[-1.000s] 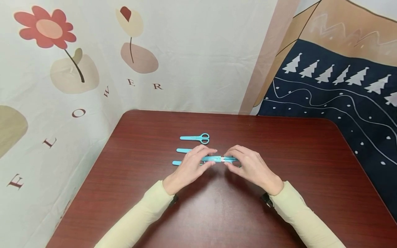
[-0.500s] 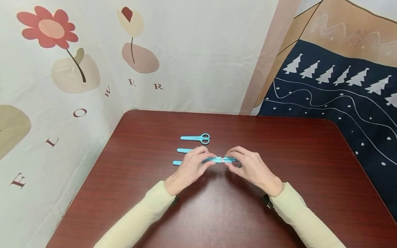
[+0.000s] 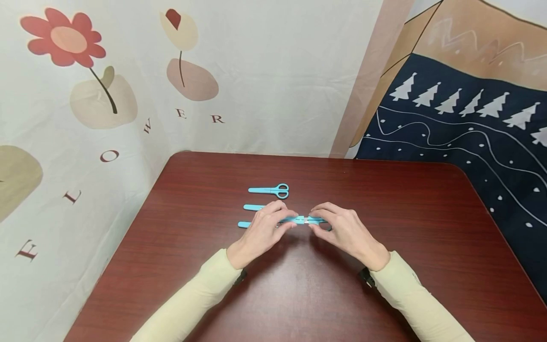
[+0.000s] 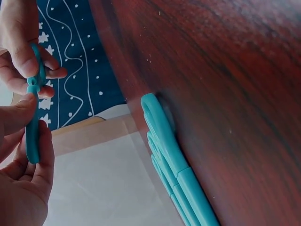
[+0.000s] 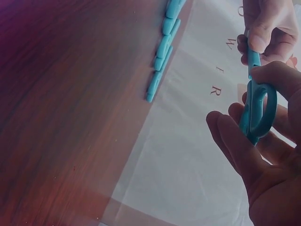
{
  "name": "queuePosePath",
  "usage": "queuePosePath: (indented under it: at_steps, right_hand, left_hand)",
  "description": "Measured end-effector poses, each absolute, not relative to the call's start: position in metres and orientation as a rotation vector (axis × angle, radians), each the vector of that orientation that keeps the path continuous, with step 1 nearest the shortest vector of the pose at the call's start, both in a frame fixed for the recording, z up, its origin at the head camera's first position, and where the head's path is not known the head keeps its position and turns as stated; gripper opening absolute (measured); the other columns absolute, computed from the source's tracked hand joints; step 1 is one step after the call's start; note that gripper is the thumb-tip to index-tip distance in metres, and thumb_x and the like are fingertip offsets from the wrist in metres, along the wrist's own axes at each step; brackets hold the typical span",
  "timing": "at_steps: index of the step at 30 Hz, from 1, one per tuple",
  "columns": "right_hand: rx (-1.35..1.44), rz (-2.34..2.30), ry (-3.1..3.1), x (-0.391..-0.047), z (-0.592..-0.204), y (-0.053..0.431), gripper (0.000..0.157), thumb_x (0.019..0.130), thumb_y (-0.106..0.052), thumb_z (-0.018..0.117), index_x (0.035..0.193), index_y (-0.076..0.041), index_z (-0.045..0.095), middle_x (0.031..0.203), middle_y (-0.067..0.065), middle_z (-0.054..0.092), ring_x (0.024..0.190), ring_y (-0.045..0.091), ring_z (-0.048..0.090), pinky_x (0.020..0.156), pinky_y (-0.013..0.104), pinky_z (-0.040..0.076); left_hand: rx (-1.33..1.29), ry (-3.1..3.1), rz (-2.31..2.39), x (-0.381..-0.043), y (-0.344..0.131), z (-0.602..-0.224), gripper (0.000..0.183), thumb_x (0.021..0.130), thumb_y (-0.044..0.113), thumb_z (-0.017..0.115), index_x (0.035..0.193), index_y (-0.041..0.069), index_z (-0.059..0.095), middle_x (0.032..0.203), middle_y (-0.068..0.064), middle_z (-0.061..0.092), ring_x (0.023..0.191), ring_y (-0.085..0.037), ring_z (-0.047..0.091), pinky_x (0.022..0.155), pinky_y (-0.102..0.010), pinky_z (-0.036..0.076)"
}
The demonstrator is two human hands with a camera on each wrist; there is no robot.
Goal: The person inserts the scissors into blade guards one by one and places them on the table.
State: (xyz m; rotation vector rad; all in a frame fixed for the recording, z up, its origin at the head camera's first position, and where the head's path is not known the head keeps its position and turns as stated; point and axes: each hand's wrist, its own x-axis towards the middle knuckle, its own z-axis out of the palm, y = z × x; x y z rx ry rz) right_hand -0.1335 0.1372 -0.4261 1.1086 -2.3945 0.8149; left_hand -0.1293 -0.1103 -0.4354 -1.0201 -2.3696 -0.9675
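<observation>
Both hands hold one pair of light-blue scissors above the table in the head view. My left hand point(image 3: 264, 231) pinches its blue blade cover point(image 4: 32, 136) between thumb and fingers. On the other end, my right hand point(image 3: 348, 232) grips the looped handles point(image 5: 267, 110). A short pale stretch of blade shows between cover and handles in the head view. Three more blue scissors in covers lie in a row: the far scissors point(image 3: 268, 190) in full view, the middle scissors point(image 3: 254, 207) and the near scissors point(image 3: 244, 224) partly hidden behind my left hand.
The dark red-brown wooden table point(image 3: 419, 228) has rounded far corners. A pale curtain point(image 3: 273, 80) with flower prints hangs behind and at the left, and a navy cloth point(image 3: 453, 128) with white trees hangs at the right.
My left fingers have shifted slightly right along the cover, so less of it shows between the hands. The right hand has hardly moved, and the scissors on the table lie as before.
</observation>
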Motion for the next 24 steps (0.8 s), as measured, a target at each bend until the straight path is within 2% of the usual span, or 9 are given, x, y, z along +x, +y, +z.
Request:
queuePosePath:
  at_steps: [24]
  right_hand:
    - [1.128, 0.787, -2.365, -0.1337, -0.4276, 0.1336, 0.023, 0.082, -0.010, 0.086, 0.102, -0.006, 0.075, 0.101, 0.002, 0.072, 0.076, 0.007, 0.071, 0.066, 0.022, 0.059]
  left_hand:
    - [-1.022, -2.375, -0.941, -0.1276, -0.1101, -0.4334, 0.026, 0.079, 0.004, 0.089, 0.103, 0.004, 0.078, 0.090, -0.002, 0.061, 0.077, -0.016, 0.053, 0.066, -0.026, 0.047]
